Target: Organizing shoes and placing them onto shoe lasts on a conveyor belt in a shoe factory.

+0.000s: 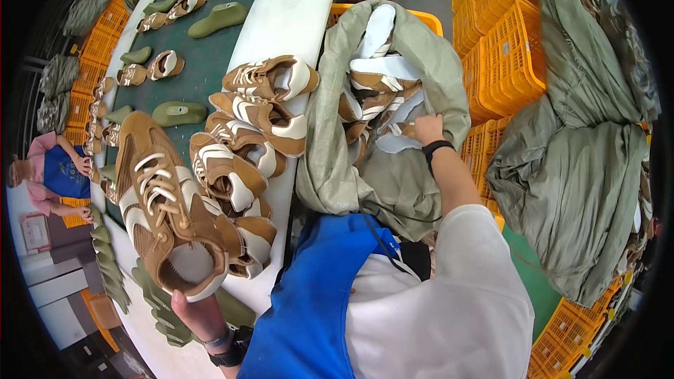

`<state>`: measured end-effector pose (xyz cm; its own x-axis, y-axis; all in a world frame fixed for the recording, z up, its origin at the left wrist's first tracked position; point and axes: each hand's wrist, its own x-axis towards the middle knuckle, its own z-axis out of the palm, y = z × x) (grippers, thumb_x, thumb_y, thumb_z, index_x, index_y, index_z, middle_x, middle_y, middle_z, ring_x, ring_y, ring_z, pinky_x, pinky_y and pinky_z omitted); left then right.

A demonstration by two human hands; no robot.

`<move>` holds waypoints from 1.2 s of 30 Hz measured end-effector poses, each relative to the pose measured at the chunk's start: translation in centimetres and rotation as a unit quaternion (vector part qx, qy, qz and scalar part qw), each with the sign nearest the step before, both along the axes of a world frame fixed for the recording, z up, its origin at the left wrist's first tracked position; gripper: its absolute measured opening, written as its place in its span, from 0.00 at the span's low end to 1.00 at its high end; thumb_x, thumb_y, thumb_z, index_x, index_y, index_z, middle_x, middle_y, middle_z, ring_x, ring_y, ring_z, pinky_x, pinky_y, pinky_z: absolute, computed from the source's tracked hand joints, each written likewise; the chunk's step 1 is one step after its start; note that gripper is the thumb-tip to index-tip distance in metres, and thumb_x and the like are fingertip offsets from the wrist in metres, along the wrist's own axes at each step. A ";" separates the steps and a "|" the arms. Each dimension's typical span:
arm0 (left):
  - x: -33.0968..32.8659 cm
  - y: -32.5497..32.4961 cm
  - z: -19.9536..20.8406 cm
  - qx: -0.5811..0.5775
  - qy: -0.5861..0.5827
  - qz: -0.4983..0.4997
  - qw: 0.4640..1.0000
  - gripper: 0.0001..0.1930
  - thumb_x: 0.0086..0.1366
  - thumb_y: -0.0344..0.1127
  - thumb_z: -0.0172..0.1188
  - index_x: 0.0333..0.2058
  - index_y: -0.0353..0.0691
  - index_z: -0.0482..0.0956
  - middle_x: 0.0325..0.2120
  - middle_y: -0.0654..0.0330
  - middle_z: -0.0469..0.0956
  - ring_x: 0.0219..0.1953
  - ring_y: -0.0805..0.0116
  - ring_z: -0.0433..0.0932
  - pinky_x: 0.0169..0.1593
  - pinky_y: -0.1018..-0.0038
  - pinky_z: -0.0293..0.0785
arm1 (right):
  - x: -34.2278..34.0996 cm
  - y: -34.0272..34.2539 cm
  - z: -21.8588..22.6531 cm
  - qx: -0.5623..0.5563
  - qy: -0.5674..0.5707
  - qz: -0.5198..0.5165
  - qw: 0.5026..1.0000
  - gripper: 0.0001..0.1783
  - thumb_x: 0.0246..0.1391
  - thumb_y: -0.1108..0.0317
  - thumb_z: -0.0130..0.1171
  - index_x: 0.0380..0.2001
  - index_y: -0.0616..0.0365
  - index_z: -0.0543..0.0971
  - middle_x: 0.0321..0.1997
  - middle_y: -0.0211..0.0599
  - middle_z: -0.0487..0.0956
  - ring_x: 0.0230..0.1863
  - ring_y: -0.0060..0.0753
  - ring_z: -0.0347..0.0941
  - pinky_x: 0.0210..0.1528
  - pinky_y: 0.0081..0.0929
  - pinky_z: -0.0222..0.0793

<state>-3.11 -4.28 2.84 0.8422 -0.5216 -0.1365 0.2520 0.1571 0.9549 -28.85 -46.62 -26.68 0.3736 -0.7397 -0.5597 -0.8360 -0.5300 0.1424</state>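
My left hand [201,317] grips a tan sneaker [167,207] with cream stripes and laces by its heel; most of its fingers are hidden beneath the shoe. The sneaker is raised over the table, toe pointing away from me. Inside a grey-green cloth sack [330,161], my right hand [427,128] is closed on a brown-and-white shoe upper [397,142], fingertips partly out of sight. Several more uppers with pale undersides [379,31] lie jumbled in the sack. Beside the held sneaker, several matching sneakers [270,123] are piled along the table edge.
A green conveyor belt [179,88] carries olive shoe lasts [217,20] and tan uppers. More lasts [163,305] lie at the near left. Yellow crates [509,49] and a cloth-covered heap [569,182] stand on the right. Across the belt, a co-worker in a blue apron [64,172] handles items.
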 end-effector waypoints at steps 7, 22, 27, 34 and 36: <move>0.3 0.6 0.0 -0.096 0.024 0.009 0.995 0.27 0.60 0.45 0.46 0.55 0.38 0.59 0.54 0.55 0.60 0.55 0.60 0.60 0.57 0.56 0.55 | -1.4 5.1 -3.1 -0.120 -0.030 0.164 0.979 0.17 0.53 0.58 0.42 0.37 0.50 0.78 0.52 0.40 0.66 0.59 0.43 0.53 0.62 0.52 0.37; -0.1 -5.1 -0.7 -0.080 0.111 -0.104 0.985 0.32 0.56 0.42 0.54 0.56 0.37 0.54 0.54 0.55 0.60 0.56 0.60 0.60 0.59 0.62 0.54 | 9.9 13.5 30.7 0.064 -0.751 0.295 0.586 0.18 0.37 0.68 0.64 0.36 0.57 0.74 0.33 0.36 0.73 0.36 0.36 0.69 0.40 0.32 0.63; -0.6 -4.2 0.0 0.068 -0.096 -0.141 0.983 0.40 0.51 0.55 0.58 0.55 0.33 0.54 0.48 0.55 0.64 0.50 0.68 0.64 0.53 0.73 0.60 | 15.0 18.9 30.4 0.180 -0.681 0.486 0.517 0.10 0.36 0.71 0.59 0.24 0.55 0.69 0.22 0.33 0.65 0.29 0.36 0.64 0.37 0.29 0.57; 1.0 -1.4 0.5 0.142 -0.113 -0.098 0.979 0.35 0.53 0.52 0.57 0.52 0.31 0.59 0.45 0.57 0.68 0.43 0.73 0.68 0.47 0.77 0.65 | 17.6 22.8 29.7 0.237 -0.624 0.582 0.465 0.10 0.36 0.72 0.58 0.25 0.56 0.69 0.24 0.31 0.66 0.31 0.35 0.65 0.38 0.29 0.56; 1.3 -1.2 2.1 0.145 -0.104 -0.086 0.980 0.29 0.55 0.44 0.56 0.50 0.31 0.61 0.44 0.57 0.69 0.41 0.74 0.69 0.46 0.78 0.65 | 18.6 23.1 29.7 0.272 -0.622 0.571 0.463 0.12 0.36 0.71 0.60 0.29 0.56 0.71 0.27 0.33 0.67 0.33 0.36 0.66 0.40 0.31 0.57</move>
<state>-1.85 -5.52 4.95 0.7707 -0.6230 -0.1340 0.0454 -0.1560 0.9867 -10.24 -23.50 3.05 0.6303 0.4600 0.6253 0.7758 -0.4022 -0.4862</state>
